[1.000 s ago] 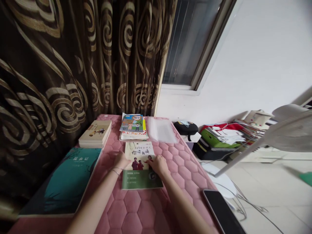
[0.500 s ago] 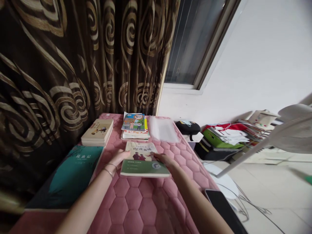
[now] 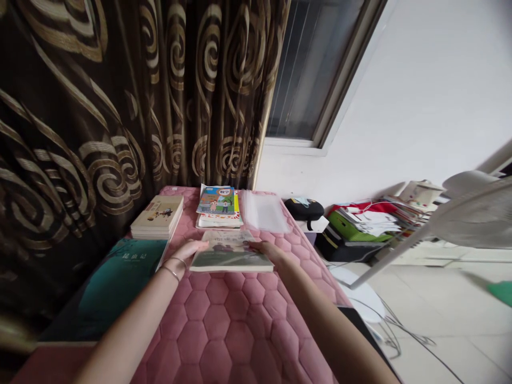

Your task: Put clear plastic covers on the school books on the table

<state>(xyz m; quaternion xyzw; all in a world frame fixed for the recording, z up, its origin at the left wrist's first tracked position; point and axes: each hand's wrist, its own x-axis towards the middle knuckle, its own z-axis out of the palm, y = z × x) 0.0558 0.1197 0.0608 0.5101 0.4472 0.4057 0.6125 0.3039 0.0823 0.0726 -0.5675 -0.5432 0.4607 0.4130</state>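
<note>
A Chinese reading book with a green lower cover (image 3: pixel 231 253) stands tilted above the pink quilted mat (image 3: pixel 236 330), its cover sharply foreshortened. My left hand (image 3: pixel 188 248) grips its left edge, and my right hand (image 3: pixel 264 248) grips its right edge. Beyond it lies a stack topped by an illustrated textbook (image 3: pixel 216 201), next to a clear plastic sleeve (image 3: pixel 264 212). Left of my left hand are a teal book (image 3: pixel 120 282) and a stack of small books (image 3: pixel 157 217). A thin bracelet circles my left wrist. My right forearm hides most of a black phone (image 3: pixel 358 325).
A dark brown curtain with gold swirls (image 3: pixel 100 106) hangs along the mat's left side. Right of the mat, a black bag (image 3: pixel 304 209) and piled papers and folders (image 3: pixel 360 224) stand lower down. A white fan (image 3: pixel 472 213) intrudes at right, above cables on the tiled floor (image 3: pixel 432 320).
The green-covered book has tilted further, its cover now more foreshortened, and both hands have moved with it. My right forearm now covers more of the phone.
</note>
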